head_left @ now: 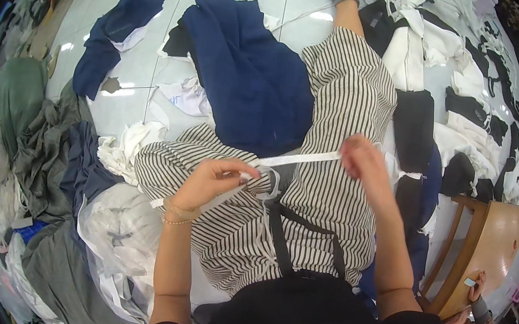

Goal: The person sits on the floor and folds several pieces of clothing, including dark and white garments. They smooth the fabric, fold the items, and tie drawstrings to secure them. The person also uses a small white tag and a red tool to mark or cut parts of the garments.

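Note:
A narrow white fabric tape (299, 159) is stretched between my hands above my lap, tilted slightly up toward the right. My left hand (208, 181) pinches it between thumb and fingers, and more of the white strip hangs below that hand in a loop. At the tape's other end, the fingers of my right hand (361, 162) are closed on it. Beneath lie my black-and-white striped trousers (346, 101). A black strap (280, 243) runs across the lap. Navy cloth (245, 75) is spread between my legs, partly over white and black pieces.
Green and grey cloth (45, 147) and a translucent bag of white material (119, 229) lie at the left. Bundled white and black pieces (466, 137) cover the right. A wooden stool (491, 245) stands beside another person's hand (478, 286). Another navy piece (109, 31) lies on tiles.

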The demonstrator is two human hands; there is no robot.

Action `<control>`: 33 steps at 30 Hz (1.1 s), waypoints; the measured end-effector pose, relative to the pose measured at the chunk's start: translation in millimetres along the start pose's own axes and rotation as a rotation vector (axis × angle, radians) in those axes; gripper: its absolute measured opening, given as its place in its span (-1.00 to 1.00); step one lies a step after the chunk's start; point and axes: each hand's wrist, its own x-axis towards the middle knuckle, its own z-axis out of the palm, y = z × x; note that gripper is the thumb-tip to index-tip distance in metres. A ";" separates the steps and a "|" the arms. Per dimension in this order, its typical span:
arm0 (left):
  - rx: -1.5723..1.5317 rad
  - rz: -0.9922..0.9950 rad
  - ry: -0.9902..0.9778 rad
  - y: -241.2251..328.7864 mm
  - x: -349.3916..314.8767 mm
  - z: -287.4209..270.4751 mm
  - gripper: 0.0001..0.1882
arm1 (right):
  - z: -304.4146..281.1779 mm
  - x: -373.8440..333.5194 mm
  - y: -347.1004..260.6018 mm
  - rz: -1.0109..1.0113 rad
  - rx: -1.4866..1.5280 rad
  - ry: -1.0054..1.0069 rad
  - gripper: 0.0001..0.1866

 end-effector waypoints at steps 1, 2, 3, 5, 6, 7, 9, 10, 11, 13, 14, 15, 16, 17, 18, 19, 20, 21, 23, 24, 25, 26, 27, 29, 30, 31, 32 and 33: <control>-0.072 0.009 0.073 1.8 0.6 1.6 -0.72 | 13.1 -1.1 4.3 0.033 -0.012 -0.073 -0.69; -0.081 0.064 0.087 0.2 3.6 1.0 -0.71 | 21.9 -2.8 12.4 0.052 -0.054 -0.124 -0.70; -0.086 0.117 0.110 -1.6 4.7 -1.5 -0.69 | 32.4 -3.0 22.0 0.069 -0.092 -0.184 -0.70; -0.013 0.144 0.141 -3.4 7.7 -0.7 -0.65 | 47.8 -2.4 29.6 0.123 -0.132 -0.267 -0.68; 0.029 0.161 0.126 -5.9 9.3 -0.9 -0.63 | 53.7 -3.9 31.2 0.167 -0.135 -0.292 -0.66; 0.007 0.188 0.131 -8.9 9.8 0.0 -0.61 | 59.8 -3.5 31.0 0.211 -0.139 -0.317 -0.64; -0.035 0.216 0.126 -12.0 10.4 2.8 -0.61 | 69.9 -1.6 30.1 0.209 -0.153 -0.332 -0.61; -0.037 0.207 0.126 -12.7 9.7 3.7 -0.61 | 73.2 -1.0 32.3 0.222 -0.135 -0.331 -0.60; -0.038 0.199 0.124 -12.7 8.6 4.4 -0.62 | 75.6 -0.5 34.4 0.236 -0.117 -0.328 -0.60; -0.066 0.194 0.116 -14.7 9.0 6.5 -0.64 | 77.9 2.4 36.2 0.210 -0.174 -0.353 -0.58; -0.093 0.196 0.112 -16.5 9.8 7.8 -0.65 | 79.0 3.1 36.1 0.197 -0.175 -0.363 -0.57; -0.120 0.198 0.109 -18.8 10.8 8.9 -0.65 | 79.4 3.9 35.8 0.185 -0.177 -0.371 -0.57; -0.098 0.212 0.117 -22.5 12.2 8.6 -0.67 | 80.1 4.7 32.8 0.199 -0.170 -0.364 -0.58; -0.091 0.199 0.108 -23.0 12.1 8.6 -0.67 | 80.0 5.3 30.9 0.209 -0.183 -0.369 -0.58; -0.083 0.186 0.099 -22.7 12.0 9.0 -0.68 | 79.1 5.8 29.5 0.220 -0.195 -0.372 -0.58; -0.076 0.173 0.089 -22.1 11.8 9.7 -0.68 | 78.5 6.1 28.5 0.231 -0.208 -0.376 -0.59; -0.059 0.172 0.087 -20.4 11.6 11.1 -0.68 | 78.9 6.3 27.6 0.235 -0.232 -0.366 -0.59; -0.047 0.178 0.084 -21.0 11.7 11.6 -0.68 | 80.3 6.0 25.9 0.238 -0.257 -0.356 -0.60; -0.024 0.189 0.077 -23.1 11.8 12.7 -0.67 | 82.5 5.2 26.9 0.236 -0.277 -0.344 -0.61; -0.028 0.185 0.080 -23.3 12.5 14.2 -0.67 | 82.8 5.7 30.2 0.229 -0.275 -0.340 -0.62; -0.033 0.182 0.083 -23.8 12.6 16.4 -0.67 | 83.1 6.0 31.9 0.222 -0.272 -0.337 -0.63; -0.038 0.178 0.087 -24.2 12.5 17.9 -0.67 | 83.5 6.3 31.4 0.224 -0.284 -0.328 -0.63; -0.006 0.181 0.086 -23.5 12.4 18.7 -0.67 | 84.1 6.9 30.8 0.225 -0.295 -0.321 -0.64; 0.056 0.188 0.084 -21.5 12.2 20.2 -0.66 | 86.2 7.2 32.0 0.210 -0.304 -0.288 -0.63; 0.067 0.196 0.084 -21.3 12.0 20.9 -0.66 | 88.4 7.0 34.7 0.192 -0.301 -0.262 -0.62; 0.078 0.203 0.084 -21.1 12.0 22.0 -0.66 | 90.0 6.7 37.8 0.175 -0.297 -0.236 -0.61; 0.090 0.211 0.084 -20.8 12.0 23.1 -0.65 | 91.2 6.3 40.9 0.149 -0.285 -0.219 -0.62; 0.102 0.212 0.089 -20.5 12.0 24.0 -0.65 | 92.1 6.0 44.3 0.123 -0.273 -0.203 -0.63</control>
